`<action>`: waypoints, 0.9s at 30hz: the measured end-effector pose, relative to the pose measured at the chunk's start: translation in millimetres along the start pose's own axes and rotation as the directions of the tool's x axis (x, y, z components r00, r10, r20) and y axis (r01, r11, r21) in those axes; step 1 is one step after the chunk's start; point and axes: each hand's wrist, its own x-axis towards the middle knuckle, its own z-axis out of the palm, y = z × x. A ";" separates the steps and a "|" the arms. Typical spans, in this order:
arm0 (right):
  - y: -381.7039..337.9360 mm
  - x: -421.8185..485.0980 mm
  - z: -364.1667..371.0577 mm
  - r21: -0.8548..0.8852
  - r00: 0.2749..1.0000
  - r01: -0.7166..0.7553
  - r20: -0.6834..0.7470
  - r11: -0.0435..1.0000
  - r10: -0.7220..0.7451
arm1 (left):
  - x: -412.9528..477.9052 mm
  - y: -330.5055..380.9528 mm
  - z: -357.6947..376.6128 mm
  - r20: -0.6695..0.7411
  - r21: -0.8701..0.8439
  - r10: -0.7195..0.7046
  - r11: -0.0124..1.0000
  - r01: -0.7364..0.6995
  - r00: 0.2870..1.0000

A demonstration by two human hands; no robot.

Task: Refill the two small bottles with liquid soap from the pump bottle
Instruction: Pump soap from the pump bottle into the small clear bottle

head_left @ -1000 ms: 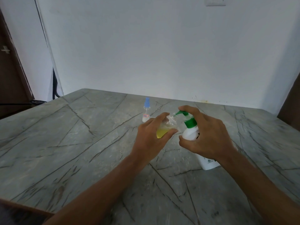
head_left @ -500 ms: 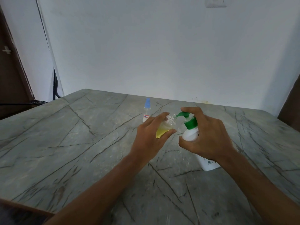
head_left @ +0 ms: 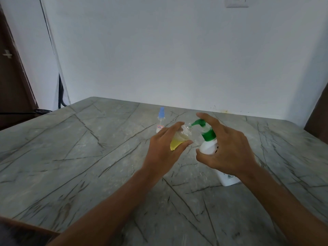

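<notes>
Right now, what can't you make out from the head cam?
Head view:
small clear bottle: lower body hidden by the gripping left hand.
pump bottle: mid-body behind the right hand holding it.
blue-capped bottle: label too small to read.
nozzle: whether anything flows, too small to tell.

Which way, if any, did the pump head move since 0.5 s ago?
Yes: up slightly; pump head now shows white stem above the green collar.

Your grey, dark-veined surface (head_left: pixel 88 157) carries a blue-capped bottle (head_left: pixel 161 121), upright toward the far side, and nearer you the tilted pump bottle (head_left: pixel 208 146).
</notes>
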 end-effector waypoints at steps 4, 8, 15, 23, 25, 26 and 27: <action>0.8 -0.4 0.3 -0.015 1.000 0.000 0.017 1.000 0.001 | -0.2 0.4 0.1 0.001 -0.002 0.002 1.000 -0.002 1.000; 0.1 1.1 -0.7 -0.002 1.000 -0.001 0.014 1.000 0.001 | -0.3 0.5 -0.2 0.001 -0.016 -0.002 1.000 0.002 1.000; -0.6 3.1 -0.5 0.026 1.000 -0.007 -0.002 1.000 0.007 | -1.8 0.6 2.3 0.012 0.007 0.014 1.000 -0.014 1.000; 0.6 0.8 0.1 0.064 0.999 -0.005 -0.040 0.998 0.007 | -3.5 1.9 4.5 0.051 0.014 0.025 1.000 -0.026 0.998; 0.8 0.7 0.2 0.048 0.999 -0.003 -0.037 0.999 0.004 | -2.5 2.1 3.9 0.030 0.012 0.018 1.000 -0.018 0.999; 0.8 0.4 0.5 0.035 0.999 -0.001 -0.032 0.999 0.003 | -1.7 1.9 3.2 0.016 0.007 0.012 1.000 -0.012 1.000; 0.8 0.3 0.9 0.018 1.000 0.000 -0.025 1.000 0.000 | -1.1 1.6 2.5 0.004 0.001 0.010 1.000 -0.010 1.000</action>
